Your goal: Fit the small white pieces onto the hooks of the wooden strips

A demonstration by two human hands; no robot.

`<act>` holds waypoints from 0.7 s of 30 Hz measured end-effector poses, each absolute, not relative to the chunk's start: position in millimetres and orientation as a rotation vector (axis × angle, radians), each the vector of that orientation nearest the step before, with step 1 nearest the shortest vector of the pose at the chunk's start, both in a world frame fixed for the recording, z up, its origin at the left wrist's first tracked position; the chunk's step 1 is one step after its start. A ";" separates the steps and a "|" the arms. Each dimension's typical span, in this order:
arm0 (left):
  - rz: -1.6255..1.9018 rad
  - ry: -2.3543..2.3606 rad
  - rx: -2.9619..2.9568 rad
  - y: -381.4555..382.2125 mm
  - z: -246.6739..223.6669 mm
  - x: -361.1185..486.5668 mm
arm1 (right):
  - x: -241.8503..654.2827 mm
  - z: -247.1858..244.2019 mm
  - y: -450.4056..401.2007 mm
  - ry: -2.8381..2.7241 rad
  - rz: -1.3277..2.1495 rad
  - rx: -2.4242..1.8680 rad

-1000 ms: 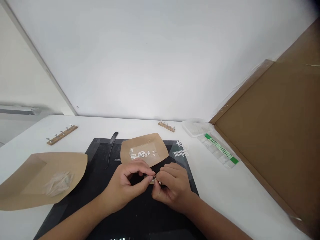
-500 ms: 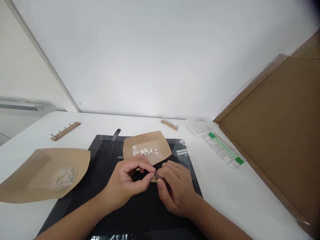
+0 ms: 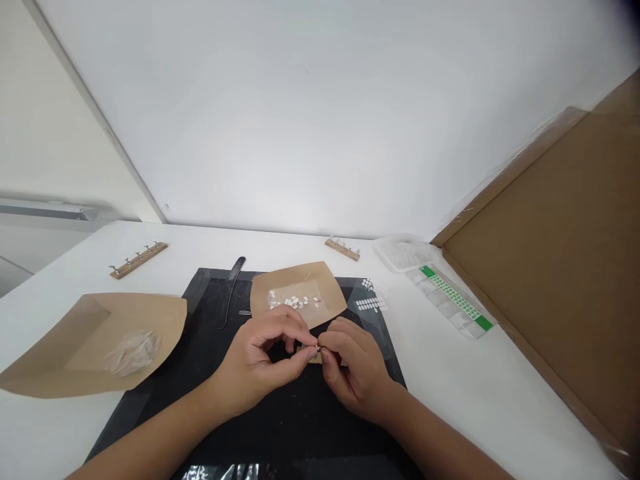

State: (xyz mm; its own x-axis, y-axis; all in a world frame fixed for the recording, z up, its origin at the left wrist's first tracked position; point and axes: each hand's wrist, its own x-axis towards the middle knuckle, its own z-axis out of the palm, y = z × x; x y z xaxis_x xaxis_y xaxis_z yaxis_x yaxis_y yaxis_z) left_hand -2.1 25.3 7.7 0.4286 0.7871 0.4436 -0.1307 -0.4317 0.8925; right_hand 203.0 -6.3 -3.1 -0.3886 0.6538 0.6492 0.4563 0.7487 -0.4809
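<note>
Over the black mat (image 3: 280,420), my left hand (image 3: 273,350) and my right hand (image 3: 353,367) meet fingertip to fingertip. Both pinch a tiny dark metallic piece (image 3: 319,348), mostly hidden by the fingers. Beneath the fingertips, a small tan piece (image 3: 316,359) shows in part. Just beyond my hands, a brown paper tray (image 3: 327,283) holds a clear bag with small white ovals (image 3: 295,302). Left of that tray lies a dark, slender tool (image 3: 233,283).
A larger paper tray (image 3: 90,320) at left holds a crumpled clear bag (image 3: 135,353). Two small wooden racks (image 3: 140,259) (image 3: 343,249) stand at the back. White stickers (image 3: 371,304), a green-and-clear packet (image 3: 457,300) and a cardboard sheet (image 3: 555,267) are at right.
My fingertips have drawn closer together around the small piece, hiding more of it. The whole view has shifted slightly, so the surroundings appear a little farther right.
</note>
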 end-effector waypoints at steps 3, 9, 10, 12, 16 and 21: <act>1.210 0.567 1.787 26.0 7.3 -4.5 | 205.0 -3.2 -5.3 -2.075 0.260 -0.839; 1.286 0.496 1.954 26.4 10.3 -5.5 | 207.5 -6.4 -4.0 -2.101 0.219 -0.777; 1.301 0.493 1.965 26.1 10.5 -5.0 | 207.6 -6.7 -4.0 -2.100 0.217 -0.773; 1.318 0.494 1.978 25.5 10.4 -3.9 | 207.5 -6.8 -4.2 -2.097 0.208 -0.776; 1.326 0.508 1.987 25.2 9.8 -2.7 | 205.3 -6.4 -5.4 -2.078 0.163 -0.821; 1.326 0.480 2.005 28.2 11.7 -5.2 | 200.5 -5.9 -9.1 -2.062 0.058 -0.891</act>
